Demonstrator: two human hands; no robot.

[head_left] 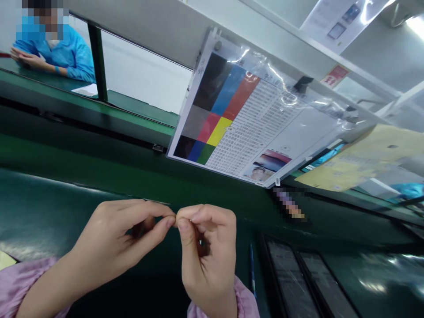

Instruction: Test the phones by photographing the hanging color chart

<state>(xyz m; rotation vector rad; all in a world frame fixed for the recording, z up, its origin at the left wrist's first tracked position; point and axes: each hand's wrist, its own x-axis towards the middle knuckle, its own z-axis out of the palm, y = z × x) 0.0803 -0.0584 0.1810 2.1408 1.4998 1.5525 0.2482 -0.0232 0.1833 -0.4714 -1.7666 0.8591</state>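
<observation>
The left hand (112, 238) and right hand (207, 251) are pressing their fingertips together at lower centre, pinching something too small to tell, while a slim blue pen (252, 269) is lying just beside the right hand's pink sleeve (245, 302), below a plastic-sleeved colour chart (238, 119) hanging at upper centre.

A green workbench (49, 207) holds a blue pen (252, 269).

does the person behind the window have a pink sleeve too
No, the person behind the window wears blue, unlike the pink sleeve at the left hand.
</observation>
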